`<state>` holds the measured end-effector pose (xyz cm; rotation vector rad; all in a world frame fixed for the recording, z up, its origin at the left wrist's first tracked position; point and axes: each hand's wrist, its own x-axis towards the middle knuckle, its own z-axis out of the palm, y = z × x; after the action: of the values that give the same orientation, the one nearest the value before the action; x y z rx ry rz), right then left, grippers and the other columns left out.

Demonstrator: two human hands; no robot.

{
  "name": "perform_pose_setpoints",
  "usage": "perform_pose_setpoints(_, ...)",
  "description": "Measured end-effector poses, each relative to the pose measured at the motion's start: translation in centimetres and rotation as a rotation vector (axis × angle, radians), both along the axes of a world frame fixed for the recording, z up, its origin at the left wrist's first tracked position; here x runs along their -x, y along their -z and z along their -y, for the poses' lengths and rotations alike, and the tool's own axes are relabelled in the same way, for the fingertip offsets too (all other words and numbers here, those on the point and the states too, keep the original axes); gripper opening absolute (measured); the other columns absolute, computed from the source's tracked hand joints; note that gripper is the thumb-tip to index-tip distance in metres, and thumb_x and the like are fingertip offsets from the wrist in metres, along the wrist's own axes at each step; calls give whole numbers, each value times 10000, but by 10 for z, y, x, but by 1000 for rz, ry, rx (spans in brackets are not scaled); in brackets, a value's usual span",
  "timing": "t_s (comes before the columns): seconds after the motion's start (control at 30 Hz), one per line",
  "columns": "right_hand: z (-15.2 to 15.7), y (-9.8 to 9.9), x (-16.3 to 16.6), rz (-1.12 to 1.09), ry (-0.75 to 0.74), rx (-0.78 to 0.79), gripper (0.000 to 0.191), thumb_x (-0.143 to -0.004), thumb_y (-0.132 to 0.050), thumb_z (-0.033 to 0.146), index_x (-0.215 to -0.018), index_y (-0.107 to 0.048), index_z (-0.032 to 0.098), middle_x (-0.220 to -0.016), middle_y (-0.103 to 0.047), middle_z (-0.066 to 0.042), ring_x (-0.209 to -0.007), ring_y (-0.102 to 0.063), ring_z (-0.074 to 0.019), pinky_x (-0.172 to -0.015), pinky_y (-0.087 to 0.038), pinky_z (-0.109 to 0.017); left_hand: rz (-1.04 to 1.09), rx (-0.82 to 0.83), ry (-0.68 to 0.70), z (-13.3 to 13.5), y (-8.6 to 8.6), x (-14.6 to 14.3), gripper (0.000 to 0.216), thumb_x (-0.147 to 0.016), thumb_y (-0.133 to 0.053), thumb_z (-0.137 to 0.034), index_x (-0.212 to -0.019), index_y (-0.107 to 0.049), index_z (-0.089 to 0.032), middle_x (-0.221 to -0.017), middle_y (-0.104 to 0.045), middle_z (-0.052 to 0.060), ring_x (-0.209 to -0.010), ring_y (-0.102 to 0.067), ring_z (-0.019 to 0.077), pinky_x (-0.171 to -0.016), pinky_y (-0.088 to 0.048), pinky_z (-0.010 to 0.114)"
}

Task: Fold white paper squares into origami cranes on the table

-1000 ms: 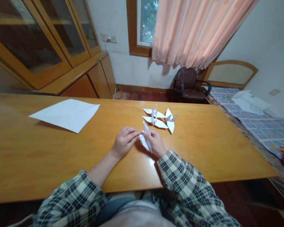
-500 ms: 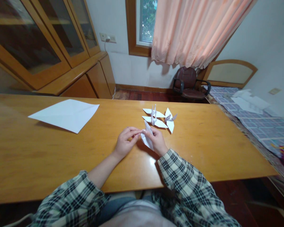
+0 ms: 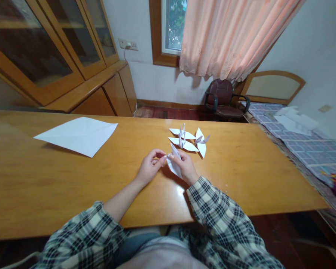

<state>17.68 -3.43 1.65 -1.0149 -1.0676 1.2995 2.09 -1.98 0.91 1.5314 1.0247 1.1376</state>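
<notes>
A piece of white folded paper (image 3: 174,167), narrow and creased in layers, is held upright over the table. My right hand (image 3: 187,167) is closed on it, thumb on the near face and the fingers mostly hidden behind. With thumb and fingertips, my left hand (image 3: 152,167) pinches the paper's left tip; the small part between those fingers is hard to make out. Just beyond my hands stand three folded paper cranes: one at the back (image 3: 189,133), one in front of it (image 3: 189,145) and one on the right (image 3: 201,142).
On the left of the wooden table (image 3: 100,190) lies a large white sheet of paper (image 3: 81,136) with crease lines. Behind the table are a glass-door cabinet (image 3: 86,84) and a brown armchair (image 3: 220,97). A bed (image 3: 302,138) with papers on it stands to the right.
My left fingers have curled in more, their tips drawn slightly back at the paper's left tip. My right hand and the cranes have hardly moved.
</notes>
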Motion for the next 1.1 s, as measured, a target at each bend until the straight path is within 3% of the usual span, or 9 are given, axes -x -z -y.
perform_pose_setpoints(0.27,-2,7,-2,2,-39,16,285,-720,-746,447,-754,-706,167,-738,-618,-10,-659,-506,-125,-601,-390,-246,-212,-186,-23,2,-11,2,218,-856,-581,-362,-771,-646,-172,-744,-634,12,-708,-575,139,-654,-466,235)
perform_pose_setpoints(0.5,-2,10,-2,-116,-113,66,287,-718,-756,420,-855,-723,169,-792,-670,-26,-675,-570,-133,-637,-437,-258,-6,9,35,-3,-9,3,275,-831,-583,-420,-746,-619,-162,-684,-609,-3,-631,-566,131,-611,-485,239)
perform_pose_setpoints(0.63,-2,8,-3,-123,-129,95,302,-696,-768,421,-846,-725,162,-797,-686,-36,-677,-587,-143,-643,-450,-272,-12,32,71,-6,-12,7,271,-815,-598,-412,-741,-646,-156,-685,-624,9,-639,-571,137,-622,-491,248)
perform_pose_setpoints(1.1,-1,4,-5,15,-95,72,311,-671,-786,413,-828,-678,168,-754,-635,1,-668,-540,-125,-627,-404,-247,-322,-324,43,-12,-12,18,166,-857,-599,-310,-886,-696,-179,-855,-693,50,-768,-629,153,-677,-508,251)
